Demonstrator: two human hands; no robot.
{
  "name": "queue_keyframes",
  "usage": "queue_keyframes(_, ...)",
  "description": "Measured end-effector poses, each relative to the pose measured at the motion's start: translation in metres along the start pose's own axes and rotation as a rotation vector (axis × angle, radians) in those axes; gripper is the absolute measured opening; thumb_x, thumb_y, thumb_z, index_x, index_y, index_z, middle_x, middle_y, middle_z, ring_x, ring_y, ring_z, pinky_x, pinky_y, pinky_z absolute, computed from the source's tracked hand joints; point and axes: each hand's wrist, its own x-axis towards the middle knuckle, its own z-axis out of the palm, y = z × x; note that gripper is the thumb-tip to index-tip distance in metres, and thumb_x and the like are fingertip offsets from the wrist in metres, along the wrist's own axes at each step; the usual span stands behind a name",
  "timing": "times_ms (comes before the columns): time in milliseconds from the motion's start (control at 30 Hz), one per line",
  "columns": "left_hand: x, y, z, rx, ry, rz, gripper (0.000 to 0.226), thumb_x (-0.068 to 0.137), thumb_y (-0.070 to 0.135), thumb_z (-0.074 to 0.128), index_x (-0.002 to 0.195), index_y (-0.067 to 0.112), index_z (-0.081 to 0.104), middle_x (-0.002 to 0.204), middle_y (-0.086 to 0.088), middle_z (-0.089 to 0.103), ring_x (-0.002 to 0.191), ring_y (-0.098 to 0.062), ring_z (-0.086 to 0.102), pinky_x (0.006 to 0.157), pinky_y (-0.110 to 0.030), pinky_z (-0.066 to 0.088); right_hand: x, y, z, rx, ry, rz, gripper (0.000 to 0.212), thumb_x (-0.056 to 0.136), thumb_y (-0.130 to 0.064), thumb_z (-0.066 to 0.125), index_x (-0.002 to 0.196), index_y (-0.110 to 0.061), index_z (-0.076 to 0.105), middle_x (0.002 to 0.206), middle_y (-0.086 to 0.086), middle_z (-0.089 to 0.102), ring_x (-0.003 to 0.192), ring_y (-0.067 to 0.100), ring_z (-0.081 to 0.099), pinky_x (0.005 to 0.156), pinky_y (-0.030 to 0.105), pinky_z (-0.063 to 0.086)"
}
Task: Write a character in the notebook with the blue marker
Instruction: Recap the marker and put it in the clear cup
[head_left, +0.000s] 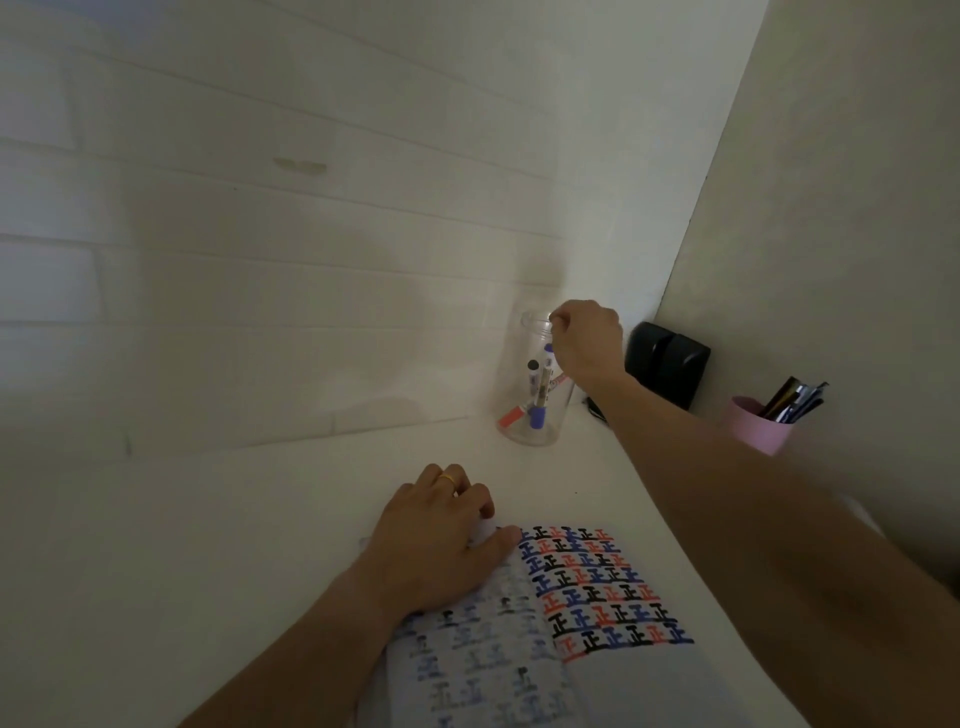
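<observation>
Fingers (558, 318) of right hand (587, 340) pinched together at rim of clear jar (535, 431), touching blue marker (546, 364) inside. Left hand (441, 540) flat, fingers spread, on open notebook (597, 592).

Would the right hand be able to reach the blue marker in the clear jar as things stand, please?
Probably yes: the right hand is already at the open mouth of the clear jar, and the blue marker stands upright just below its fingers.
</observation>
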Motion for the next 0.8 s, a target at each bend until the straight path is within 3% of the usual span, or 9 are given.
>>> queue_keyframes(267, 0.001, -0.002, 0.000, -0.005, 0.002, 0.006, 0.056, 0.084, 0.076, 0.029, 0.102, 0.033, 0.061, 0.107, 0.008, 0.056, 0.103, -0.013, 0.048, 0.083, -0.031, 0.043, -0.018, -0.015, -0.037, 0.040, 0.011, -0.017, 0.026, 0.095, -0.014, 0.053, 0.105, -0.007, 0.076, 0.105, 0.008, 0.078, 0.094, 0.023, 0.070, 0.085, 0.033, 0.055)
queue_keyframes(433, -0.001, 0.001, -0.007, -0.027, -0.044, -0.002, 0.060, 0.083, 0.076, 0.027, 0.106, 0.033, 0.060, 0.111, 0.008, 0.056, 0.106, -0.012, 0.047, 0.085, -0.031, 0.045, -0.108, -0.014, -0.101, 0.114, 0.050, -0.091, 0.020, 0.094, -0.027, 0.062, 0.100, -0.018, 0.078, 0.094, -0.004, 0.077, 0.083, 0.009, 0.068, 0.078, 0.024, 0.053)
queue_keyframes(567, -0.005, -0.001, -0.010, -0.069, -0.083, -0.007, 0.060, 0.082, 0.076, 0.028, 0.110, 0.034, 0.059, 0.117, 0.010, 0.056, 0.111, -0.010, 0.045, 0.086, -0.032, 0.047, -0.195, 0.019, -0.117, 0.080, -0.139, -0.048, 0.022, 0.091, -0.042, 0.060, 0.098, -0.028, 0.075, 0.094, -0.014, 0.070, 0.086, 0.000, 0.062, 0.080, 0.029, 0.054)
queue_keyframes(667, -0.009, 0.000, -0.012, -0.101, -0.107, -0.021, 0.060, 0.081, 0.077, 0.028, 0.112, 0.036, 0.059, 0.120, 0.012, 0.054, 0.114, -0.008, 0.043, 0.088, -0.032, 0.046, -0.224, 0.044, -0.102, 0.034, -0.245, 0.045, 0.024, 0.091, -0.048, 0.058, 0.098, -0.031, 0.073, 0.097, -0.014, 0.069, 0.089, 0.005, 0.061, 0.086, 0.037, 0.055)
queue_keyframes(800, -0.010, 0.001, -0.012, -0.104, -0.125, -0.011, 0.061, 0.081, 0.078, 0.026, 0.113, 0.037, 0.058, 0.119, 0.015, 0.053, 0.115, -0.006, 0.042, 0.092, -0.033, 0.046, -0.248, 0.065, -0.080, 0.044, -0.286, 0.069, 0.029, 0.094, -0.050, 0.057, 0.113, -0.032, 0.068, 0.113, -0.012, 0.063, 0.105, 0.010, 0.057, 0.091, 0.026, 0.044)
